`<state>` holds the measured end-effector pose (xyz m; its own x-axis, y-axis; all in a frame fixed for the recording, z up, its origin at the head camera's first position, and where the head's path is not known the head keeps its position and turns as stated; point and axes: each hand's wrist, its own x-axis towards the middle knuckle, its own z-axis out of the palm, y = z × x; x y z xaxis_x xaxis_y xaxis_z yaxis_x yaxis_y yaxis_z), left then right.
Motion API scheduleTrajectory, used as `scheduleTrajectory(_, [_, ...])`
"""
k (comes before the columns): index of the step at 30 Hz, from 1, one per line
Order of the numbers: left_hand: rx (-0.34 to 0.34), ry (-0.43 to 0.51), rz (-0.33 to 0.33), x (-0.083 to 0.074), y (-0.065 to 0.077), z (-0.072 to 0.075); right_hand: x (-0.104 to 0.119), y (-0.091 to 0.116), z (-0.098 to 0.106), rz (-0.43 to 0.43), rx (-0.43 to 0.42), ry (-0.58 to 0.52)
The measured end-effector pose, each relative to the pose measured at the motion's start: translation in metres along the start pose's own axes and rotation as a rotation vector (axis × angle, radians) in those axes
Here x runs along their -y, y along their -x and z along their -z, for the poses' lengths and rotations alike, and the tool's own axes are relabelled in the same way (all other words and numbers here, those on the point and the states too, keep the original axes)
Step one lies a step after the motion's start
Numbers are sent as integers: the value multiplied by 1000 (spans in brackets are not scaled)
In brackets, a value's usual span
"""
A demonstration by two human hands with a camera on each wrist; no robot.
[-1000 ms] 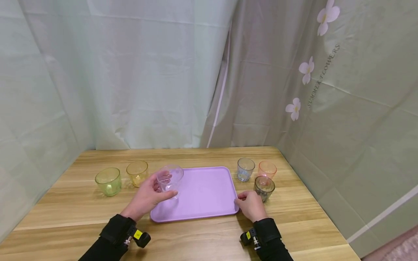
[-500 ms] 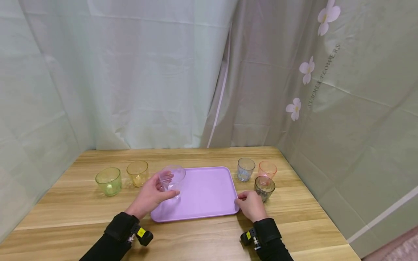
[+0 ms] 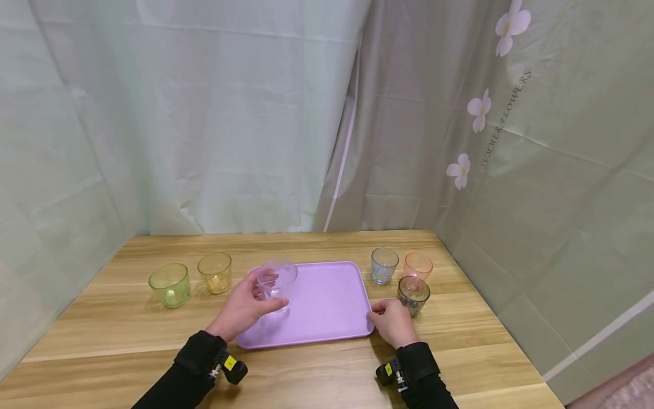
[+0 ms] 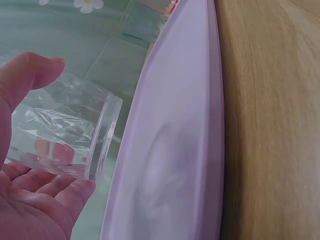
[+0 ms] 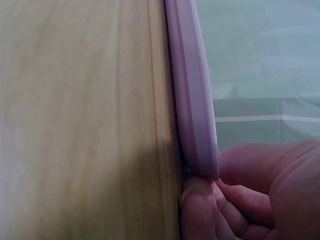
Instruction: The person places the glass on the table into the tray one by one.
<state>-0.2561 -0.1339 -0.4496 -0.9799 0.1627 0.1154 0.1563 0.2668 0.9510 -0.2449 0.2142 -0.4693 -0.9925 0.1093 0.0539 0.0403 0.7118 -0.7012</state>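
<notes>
A clear, faceted, transparent cup (image 3: 278, 281) hangs upright just above the left part of a rectangular lilac tray (image 3: 327, 301), gripped between the left hand's (image 3: 245, 307) thumb and fingers. The right hand (image 3: 393, 322) pinches the tray's near right corner. Beside that hand stands a smoky grey transparent cup (image 3: 414, 296); transparent yellow (image 3: 215, 275) and green cups (image 3: 171, 288) stand left of the tray.
</notes>
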Motion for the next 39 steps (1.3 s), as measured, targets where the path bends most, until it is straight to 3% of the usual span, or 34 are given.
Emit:
scheduleTrajectory(11, [-13, 9, -5, -1, -8, -14, 0, 0, 0, 0, 3, -7])
scheduleTrajectory(39, [8, 45, -10, -12, -22, -32, -2, -2, 0, -1, 14, -14])
